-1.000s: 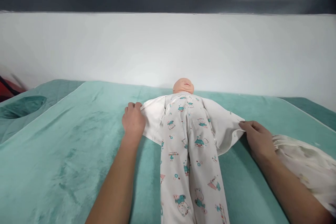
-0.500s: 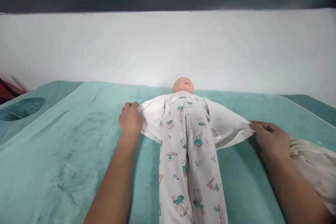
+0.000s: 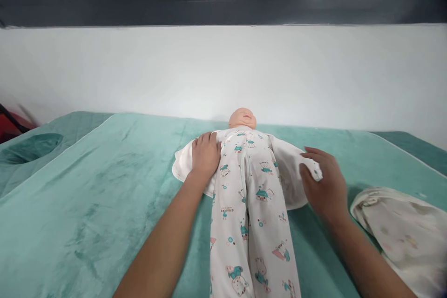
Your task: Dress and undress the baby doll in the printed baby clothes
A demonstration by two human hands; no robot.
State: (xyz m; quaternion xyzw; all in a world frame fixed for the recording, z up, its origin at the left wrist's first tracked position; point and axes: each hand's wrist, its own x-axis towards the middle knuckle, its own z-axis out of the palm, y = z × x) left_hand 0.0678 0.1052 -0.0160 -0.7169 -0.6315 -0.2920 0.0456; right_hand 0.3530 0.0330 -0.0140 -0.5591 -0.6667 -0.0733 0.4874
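Note:
A doll (image 3: 242, 118) lies on its back with its head toward the wall. Over its body is a long white baby garment with legs, printed with teal and pink animals (image 3: 262, 194), reaching past the lower frame edge. White cloth flaps of a baby shirt spread out on both sides. My left hand (image 3: 206, 151) rests flat on the left flap (image 3: 182, 162) against the doll's side, fingers stretched out. On the other side, my right hand (image 3: 324, 179) has the edge of the right flap (image 3: 291, 167) between thumb and fingers, its end folded inward.
A teal plush cover (image 3: 115, 214) lies under everything, with a hollow (image 3: 33, 148) at far left. A crumpled pale cloth (image 3: 401, 233) sits at the right. Behind rise a white wall (image 3: 139, 70) and a dark window frame (image 3: 115, 7). Something red (image 3: 12, 126) shows at the left edge.
My left hand has moved right, from the left flap's outer edge onto the flap beside the doll. My right hand has come inward, bringing the right flap's end toward the body.

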